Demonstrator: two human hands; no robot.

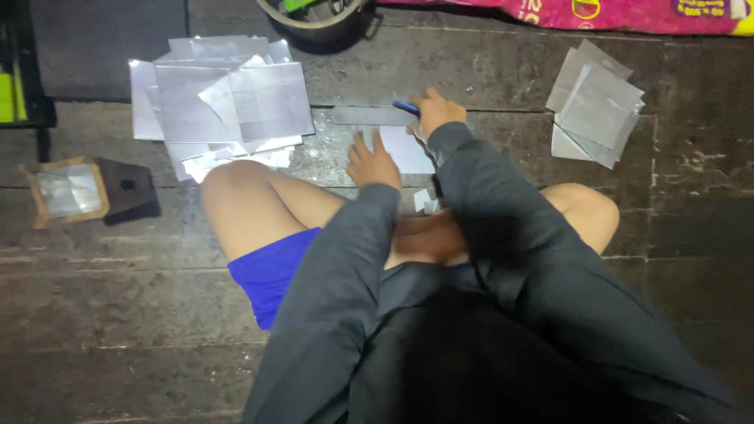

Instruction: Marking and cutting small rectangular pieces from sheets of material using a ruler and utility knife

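Overhead view: a person sits cross-legged on a dark, worn plank floor (118,314), bare knees out to each side, wearing blue shorts and a dark grey long-sleeved top.
Left hand: the left hand (372,163) lies flat, fingers pressed together and pointing away from the body, on a small pale sheet of paper (408,151) that rests on the floor just in front of the shins.
Right hand: the right hand (437,111) is curled shut around a blue-handled tool (406,106); only the handle end shows at the thumb side.
Tool detail: a long, flat grey strip (369,116) lies on the floor leftward from the right hand, along the far edge of the pale sheet; whether it is the tool's blade or a separate straightedge cannot be told.
Scraps: a few small white paper offcuts (425,201) lie between the shins and the sheet.
Left pile: a large, loose heap of silvery-white paper sheets (220,102) sits on the floor beyond the left knee.
Right pile: a smaller stack of grey-white paper sheets (594,104) lies well apart, beyond the right knee.
Far left: a small brown wooden frame holding a shiny sheet (69,192) rests beside a dark block (127,188).
Top edge: a round metal container (314,17) and a bright pink plastic bag (613,14) are partly in view.
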